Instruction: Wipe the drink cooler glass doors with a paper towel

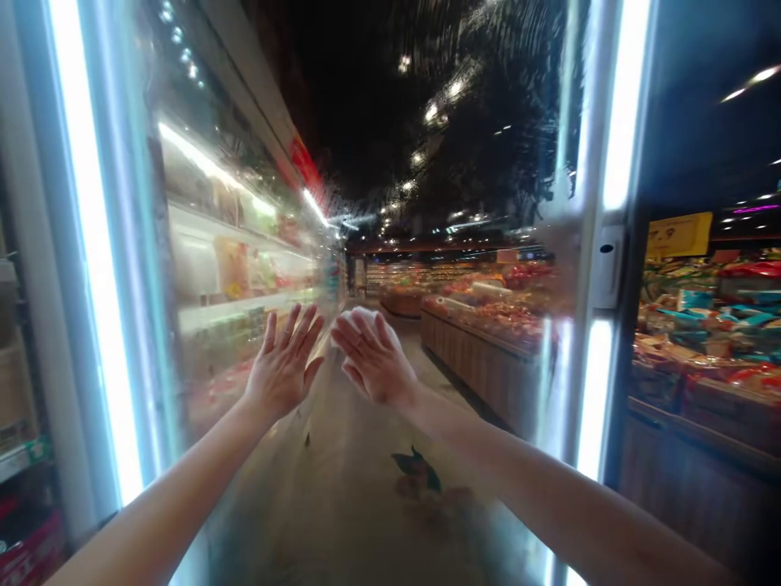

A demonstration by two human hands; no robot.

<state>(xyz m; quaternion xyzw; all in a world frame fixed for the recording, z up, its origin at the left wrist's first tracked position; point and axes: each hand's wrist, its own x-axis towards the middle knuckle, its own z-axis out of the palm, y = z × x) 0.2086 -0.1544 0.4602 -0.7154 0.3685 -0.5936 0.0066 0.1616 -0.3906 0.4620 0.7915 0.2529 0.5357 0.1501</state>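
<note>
A glass door [488, 146] with streaks and smears stands in front of me, framed by bright light strips. My left hand [281, 366] is open, palm toward the glass, its fingers slightly spread, with nothing visible in it. Beside it, my right hand [378, 358] lies flat over a white cloth [366, 316] and presses it toward the pane. Only the cloth's top edge shows past the fingers; the rest is hidden behind the hand. A dark green leaf-shaped mark [417, 467] appears low on the pane.
Glowing light strips run down the left [91, 244] and right [622, 114] sides, with a handle-like fitting [606, 268] on the right frame. Beyond or reflected in the glass are lit shelves [244, 268] and produce stands [482, 350]. A yellow price sign [678, 235] stands over goods at right.
</note>
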